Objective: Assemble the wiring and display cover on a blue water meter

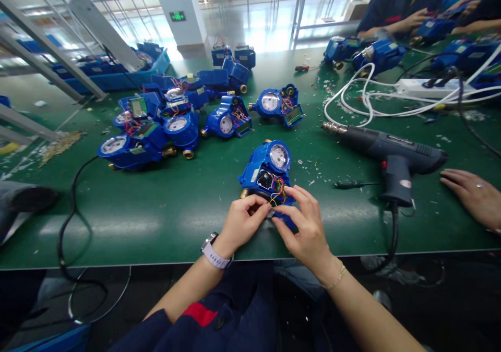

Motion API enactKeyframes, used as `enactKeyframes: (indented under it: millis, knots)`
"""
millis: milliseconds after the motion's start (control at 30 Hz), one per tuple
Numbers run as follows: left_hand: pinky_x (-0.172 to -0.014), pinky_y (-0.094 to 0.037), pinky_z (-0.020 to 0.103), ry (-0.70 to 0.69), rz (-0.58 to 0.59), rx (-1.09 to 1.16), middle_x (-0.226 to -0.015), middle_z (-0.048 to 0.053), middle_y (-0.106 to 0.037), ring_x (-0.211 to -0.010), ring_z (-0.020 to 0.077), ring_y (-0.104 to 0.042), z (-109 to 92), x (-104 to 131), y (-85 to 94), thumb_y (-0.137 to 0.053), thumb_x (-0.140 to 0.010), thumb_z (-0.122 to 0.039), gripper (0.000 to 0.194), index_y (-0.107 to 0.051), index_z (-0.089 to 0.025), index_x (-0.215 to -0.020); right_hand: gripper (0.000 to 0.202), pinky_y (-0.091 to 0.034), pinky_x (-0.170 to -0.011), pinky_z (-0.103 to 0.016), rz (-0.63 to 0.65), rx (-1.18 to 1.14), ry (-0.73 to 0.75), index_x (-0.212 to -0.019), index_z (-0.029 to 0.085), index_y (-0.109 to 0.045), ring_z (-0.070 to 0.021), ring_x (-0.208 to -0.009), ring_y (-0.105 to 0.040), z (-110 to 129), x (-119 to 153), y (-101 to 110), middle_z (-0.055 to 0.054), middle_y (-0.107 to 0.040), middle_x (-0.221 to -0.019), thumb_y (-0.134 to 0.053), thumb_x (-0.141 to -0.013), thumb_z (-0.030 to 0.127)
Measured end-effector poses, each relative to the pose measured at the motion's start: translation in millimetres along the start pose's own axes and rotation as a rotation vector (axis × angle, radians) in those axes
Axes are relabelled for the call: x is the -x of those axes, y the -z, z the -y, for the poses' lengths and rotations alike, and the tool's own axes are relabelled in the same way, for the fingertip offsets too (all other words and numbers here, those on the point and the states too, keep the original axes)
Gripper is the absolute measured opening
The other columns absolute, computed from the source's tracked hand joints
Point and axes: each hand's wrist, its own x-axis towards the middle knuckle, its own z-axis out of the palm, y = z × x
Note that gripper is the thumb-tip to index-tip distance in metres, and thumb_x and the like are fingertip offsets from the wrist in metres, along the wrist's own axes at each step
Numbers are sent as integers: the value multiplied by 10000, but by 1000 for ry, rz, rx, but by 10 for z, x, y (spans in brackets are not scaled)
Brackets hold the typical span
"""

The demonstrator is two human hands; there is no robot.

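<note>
A blue water meter (256, 167) with a round white dial lies in front of me on the green table, its housing open. Thin coloured wires (279, 186) spill out beside a black part inside it. My left hand (246, 219) is closed, thumb and forefinger pinching the wires at the near edge of the housing. Close against it, my right hand (307, 227) curls over the housing's right side, its forefinger and thumb at the same wires. The fingers hide the exact spot where they grip.
A heat gun (395, 154) and a dark screwdriver (352, 184) lie at right, near another person's hand (475, 195). Several opened blue meters (227, 122) stand behind. White cable (368, 107) loops by a power strip (426, 87). A blue crate (156, 65) sits back left.
</note>
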Motion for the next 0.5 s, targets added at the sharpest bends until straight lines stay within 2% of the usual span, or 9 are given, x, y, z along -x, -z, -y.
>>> enactKeyframes:
  millis: [233, 400, 500]
  knots:
    - [-662, -490, 263, -89, 30, -48, -768, 29, -734, -684, 160, -650, -38, -21, 42, -550, -885, -283, 202, -696, -174, -797, 110, -398, -1053, -525, -6, 8, -27, -999, 205, -618, -295, -1292, -419, 15, -63, -27, -110, -522, -1303, -583, -895, 202]
    - [-665, -444, 268, -305, 84, -363, -750, 39, -689, -684, 160, -618, -58, -56, 142, -482, -930, -261, 235, -627, -178, -766, 135, -406, -1037, -525, 12, 39, -14, -1017, 189, -609, -304, -1281, -423, -1, -36, -81, -131, -523, -1301, -606, -885, 217]
    - [-636, -414, 269, -393, 73, -554, -712, 43, -643, -649, 161, -583, -96, -91, 245, -435, -937, -256, 247, -575, -183, -747, 178, -405, -1034, -530, 23, 43, -22, -1057, 197, -588, -301, -1286, -421, -20, -5, -116, -134, -513, -1312, -605, -880, 209]
